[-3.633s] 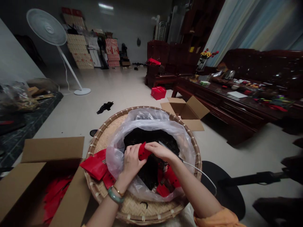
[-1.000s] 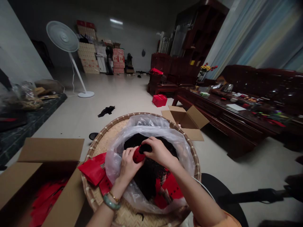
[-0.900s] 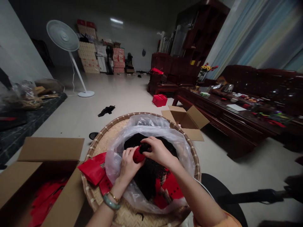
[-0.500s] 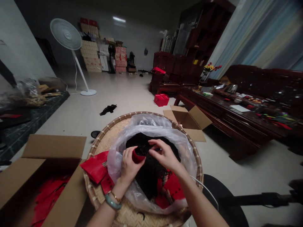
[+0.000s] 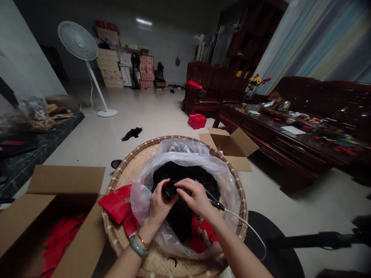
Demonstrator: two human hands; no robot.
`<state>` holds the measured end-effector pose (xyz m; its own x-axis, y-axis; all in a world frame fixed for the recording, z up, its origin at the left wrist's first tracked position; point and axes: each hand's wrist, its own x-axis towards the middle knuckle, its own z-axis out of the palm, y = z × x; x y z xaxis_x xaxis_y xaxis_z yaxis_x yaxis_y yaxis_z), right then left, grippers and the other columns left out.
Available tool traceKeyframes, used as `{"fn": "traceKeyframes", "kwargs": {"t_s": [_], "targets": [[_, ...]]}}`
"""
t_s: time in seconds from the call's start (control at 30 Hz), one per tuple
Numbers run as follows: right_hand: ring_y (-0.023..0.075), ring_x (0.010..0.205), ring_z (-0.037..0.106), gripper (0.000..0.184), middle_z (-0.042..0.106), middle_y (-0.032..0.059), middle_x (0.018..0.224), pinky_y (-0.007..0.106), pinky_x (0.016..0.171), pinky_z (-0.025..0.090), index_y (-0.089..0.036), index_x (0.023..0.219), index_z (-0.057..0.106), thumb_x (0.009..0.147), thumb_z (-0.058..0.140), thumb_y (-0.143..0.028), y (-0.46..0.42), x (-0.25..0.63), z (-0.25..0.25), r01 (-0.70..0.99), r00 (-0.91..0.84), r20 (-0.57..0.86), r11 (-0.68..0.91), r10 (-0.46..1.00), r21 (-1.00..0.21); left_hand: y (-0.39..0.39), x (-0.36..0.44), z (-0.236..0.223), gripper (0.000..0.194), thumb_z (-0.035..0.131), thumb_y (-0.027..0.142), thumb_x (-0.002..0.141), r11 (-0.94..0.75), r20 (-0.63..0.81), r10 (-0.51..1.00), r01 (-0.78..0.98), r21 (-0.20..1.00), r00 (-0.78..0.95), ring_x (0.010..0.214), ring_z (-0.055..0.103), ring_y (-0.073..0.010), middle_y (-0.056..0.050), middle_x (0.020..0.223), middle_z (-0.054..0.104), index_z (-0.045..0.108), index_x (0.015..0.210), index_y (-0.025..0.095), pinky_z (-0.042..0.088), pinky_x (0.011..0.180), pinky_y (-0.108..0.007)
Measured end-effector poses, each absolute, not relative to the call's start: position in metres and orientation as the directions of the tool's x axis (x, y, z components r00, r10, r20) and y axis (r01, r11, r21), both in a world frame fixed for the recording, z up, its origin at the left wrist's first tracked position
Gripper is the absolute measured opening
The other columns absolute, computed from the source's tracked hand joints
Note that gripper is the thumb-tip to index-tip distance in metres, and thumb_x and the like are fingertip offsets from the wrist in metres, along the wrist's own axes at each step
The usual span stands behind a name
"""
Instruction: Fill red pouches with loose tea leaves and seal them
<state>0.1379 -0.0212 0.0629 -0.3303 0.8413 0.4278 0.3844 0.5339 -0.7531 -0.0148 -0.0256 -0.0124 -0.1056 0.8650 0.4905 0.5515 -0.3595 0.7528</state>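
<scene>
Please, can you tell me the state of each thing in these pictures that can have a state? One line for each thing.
Left hand: closed around a dark bundle.
Right hand: curled, fingertips near the bundle; a thin corded tool runs under it.
Plastic bag: open, rim folded back.
Near cardboard box: open, red pieces inside.
Far cardboard box: flaps open.
Standing fan: upright.

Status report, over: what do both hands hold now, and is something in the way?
Left hand closed on dark fibrous bundle; right hand touching it, thin corded tool by its wrist; clear plastic bag around both hands, in round bamboo tray.
</scene>
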Motion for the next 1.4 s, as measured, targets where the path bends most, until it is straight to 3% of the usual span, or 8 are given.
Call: {"fn": "traceKeyframes", "kwargs": {"t_s": [0.3,0.43,0.57,0.8,0.97,1.13,1.27,1.4], "targets": [[0.0199,0.096,0.056,0.027,0.055,0.0091,0.106,0.032,0.08,0.049,-0.022,0.103,0.061,0.077,0.062,-0.031,-0.031,0.145,0.058,0.487,-0.382,0.486,0.618,0.786,-0.618,-0.021,-0.013,-0.018,0.049,0.063,0.031,0.074,-0.36,0.541,0.838,0.68,0.639,-0.064,0.101,0.059,-0.0267,-0.012,0.11,0.06,0.045,0.118,0.018,0.05,0.084,-0.043],[0.0182,0.088,0.057,0.023,0.053,0.0084,0.102,0.031,0.077,0.049,-0.021,0.101,0.059,0.08,0.059,-0.032,-0.026,0.142,0.055,0.534,-0.288,0.428,0.515,0.856,-0.671,-0.02,-0.009,-0.021,0.057,0.064,0.032,0.073,-0.348,0.531,0.846,0.699,0.624,-0.053,0.104,0.056,-0.029,-0.015,0.115,0.057,0.041,0.123,0.015,0.048,0.086,-0.046],[0.0171,0.084,0.057,0.03,0.054,0.0073,0.102,0.031,0.076,0.05,-0.022,0.107,0.058,0.079,0.06,-0.031,-0.014,0.14,0.049,0.533,-0.335,0.359,0.49,0.871,-0.69,-0.017,-0.008,-0.022,0.066,0.069,0.029,0.066,-0.322,0.45,0.892,0.619,0.716,-0.055,0.107,0.055,-0.0284,-0.015,0.118,0.054,0.041,0.124,0.016,0.047,0.087,-0.045],[0.016,0.089,0.057,0.032,0.05,0.0077,0.108,0.026,0.069,0.053,-0.022,0.109,0.058,0.077,0.063,-0.026,-0.007,0.152,0.042,0.412,-0.394,0.341,0.496,0.853,-0.765,-0.009,-0.021,-0.009,0.032,0.066,0.029,0.068,-0.159,0.146,0.987,0.307,0.938,0.067,0.085,0.063,-0.0204,-0.006,0.093,0.065,0.061,0.097,0.017,0.052,0.074,-0.033],[0.0128,0.069,0.056,0.016,0.056,0.0039,0.085,0.025,0.061,0.049,-0.019,0.095,0.065,0.079,0.061,-0.024,-0.009,0.166,0.055,0.532,-0.429,0.302,0.508,0.852,-0.677,-0.011,-0.022,-0.004,0.034,0.072,0.025,0.062,-0.055,0.034,0.988,0.136,0.989,0.151,0.081,0.065,-0.0182,-0.003,0.087,0.068,0.057,0.09,0.016,0.05,0.076,-0.031],[0.0143,0.07,0.059,0.012,0.063,0.004,0.077,0.025,0.062,0.046,-0.019,0.086,0.07,0.081,0.06,-0.024,-0.015,0.179,0.079,0.5,-0.532,0.277,0.561,0.8,-0.659,-0.017,-0.02,-0.006,0.048,0.071,0.022,0.063,-0.095,0.057,0.976,0.173,0.98,0.211,0.089,0.064,-0.0197,-0.004,0.098,0.068,0.057,0.108,0.019,0.051,0.078,-0.033],[0.0146,0.07,0.06,0.017,0.065,0.0041,0.078,0.025,0.061,0.048,-0.021,0.085,0.07,0.084,0.054,-0.028,-0.015,0.186,0.089,0.431,-0.368,0.351,0.492,0.861,-0.756,-0.017,-0.02,-0.005,0.045,0.072,0.022,0.062,-0.138,0.103,0.973,0.167,0.976,0.204,0.098,0.062,-0.0233,-0.007,0.105,0.068,0.063,0.106,0.017,0.047,0.089,-0.039],[0.0205,0.095,0.058,0.022,0.057,0.0095,0.112,0.035,0.08,0.049,-0.023,0.1,0.066,0.083,0.055,-0.029,-0.014,0.186,0.082,0.539,-0.203,0.411,0.452,0.889,-0.711,-0.015,-0.02,-0.006,0.039,0.073,0.024,0.06,-0.094,0.071,0.981,0.121,0.988,0.18,0.089,0.065,-0.0224,-0.007,0.095,0.071,0.065,0.097,0.015,0.05,0.083,-0.038]]}}
